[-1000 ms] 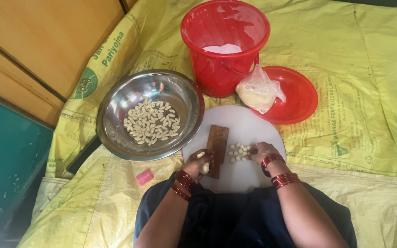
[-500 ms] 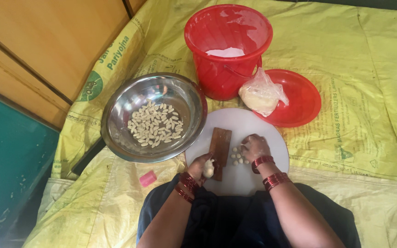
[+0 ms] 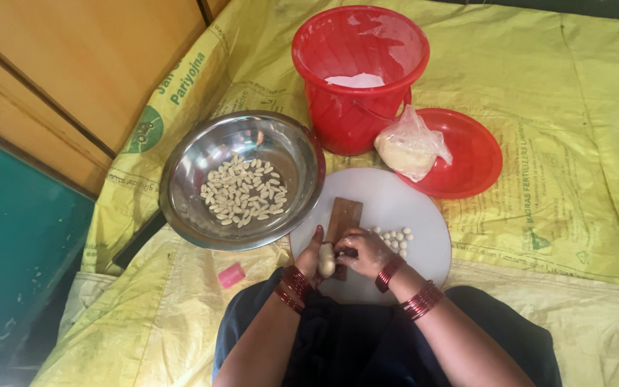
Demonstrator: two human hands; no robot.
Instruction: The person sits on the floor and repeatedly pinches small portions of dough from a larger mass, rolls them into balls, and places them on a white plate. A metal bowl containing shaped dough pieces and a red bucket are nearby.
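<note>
White dough lump (image 3: 326, 261) gripped in left hand (image 3: 314, 256); right hand (image 3: 364, 252) pinches it beside seven balls (image 3: 394, 239)

A home floor is serving as a food-preparation spot: yellow sacking (image 3: 560, 165) is covering the ground, a wooden cupboard (image 3: 73, 64) is standing at upper left, a steel bowl (image 3: 188, 208) and red bucket (image 3: 356, 115) are sitting mid-frame.

A clear plastic bag (image 3: 411, 145) of pale dough sat knotted on the rim of the red lid (image 3: 474, 154), just beside the red bucket (image 3: 358, 72). Beneath everything lay yellow woven sacks (image 3: 539, 107) spread flat, printed with faded green and dark lettering; one bore a round green emblem (image 3: 144, 132) near the steel bowl (image 3: 202, 154).
</note>
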